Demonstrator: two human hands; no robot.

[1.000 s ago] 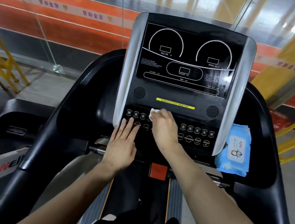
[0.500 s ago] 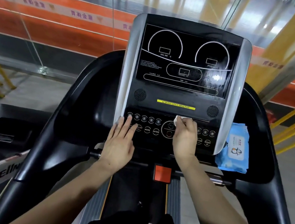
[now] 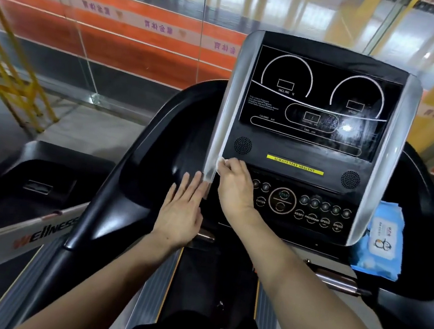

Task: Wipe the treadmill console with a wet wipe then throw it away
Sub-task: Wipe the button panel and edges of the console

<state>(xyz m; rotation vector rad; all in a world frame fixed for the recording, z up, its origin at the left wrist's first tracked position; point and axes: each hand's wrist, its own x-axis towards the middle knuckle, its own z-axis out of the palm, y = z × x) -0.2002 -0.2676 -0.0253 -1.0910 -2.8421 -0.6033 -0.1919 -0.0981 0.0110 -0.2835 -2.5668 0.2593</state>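
Observation:
The treadmill console (image 3: 306, 137) is a black panel with two dial outlines, a yellow strip and rows of round buttons, framed by silver side bars. My right hand (image 3: 235, 185) is closed on a white wet wipe (image 3: 221, 162), which presses against the lower part of the left silver bar; most of the wipe is hidden under my fingers. Just left of that bar, my left hand (image 3: 184, 212) lies flat with fingers together on the black housing, its fingertips touching the bar's bottom end.
A blue pack of wet wipes (image 3: 381, 242) lies in the tray right of the console. Black curved handrails (image 3: 115, 179) flank the console. Below my arms runs the treadmill belt (image 3: 203, 285). A glass wall with orange banding (image 3: 117, 29) stands behind, yellow railings (image 3: 8, 73) at left.
My right hand has slid the wipe left, from the middle buttons to the left silver bar. My left hand has shifted slightly left off the buttons. The view has swung left.

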